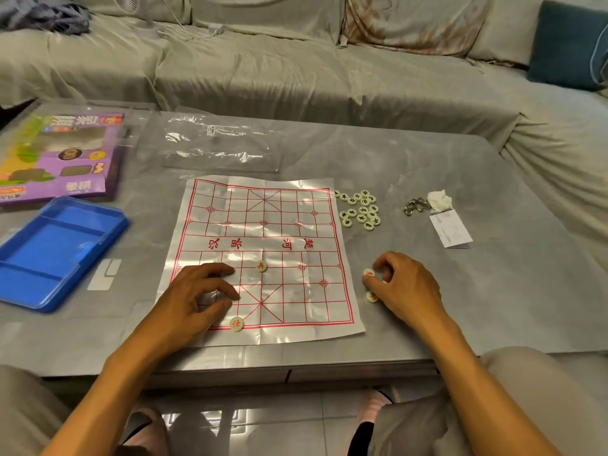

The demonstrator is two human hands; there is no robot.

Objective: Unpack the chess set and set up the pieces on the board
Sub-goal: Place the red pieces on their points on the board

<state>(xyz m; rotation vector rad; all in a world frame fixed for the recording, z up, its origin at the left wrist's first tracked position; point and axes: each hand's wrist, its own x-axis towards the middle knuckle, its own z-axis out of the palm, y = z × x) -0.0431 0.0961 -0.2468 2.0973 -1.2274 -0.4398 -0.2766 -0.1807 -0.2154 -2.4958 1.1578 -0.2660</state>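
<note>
The right hand (403,284) sits off the board's right edge, fingers curled over red-marked pieces (370,274), apparently pinching one. The left hand (197,292) rests on the board (263,232) at its near-left corner, fingers bent and spread, pressing the sheet. Two red pieces stand on the near half (261,265); the far half lies open. Black-marked pieces (360,210) cluster beside the far-right edge. A blue tray (49,251) lies left.

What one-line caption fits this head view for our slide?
Two red pieces on the paper board; right hand picks red pieces beside it, left hand rests on it.
</note>
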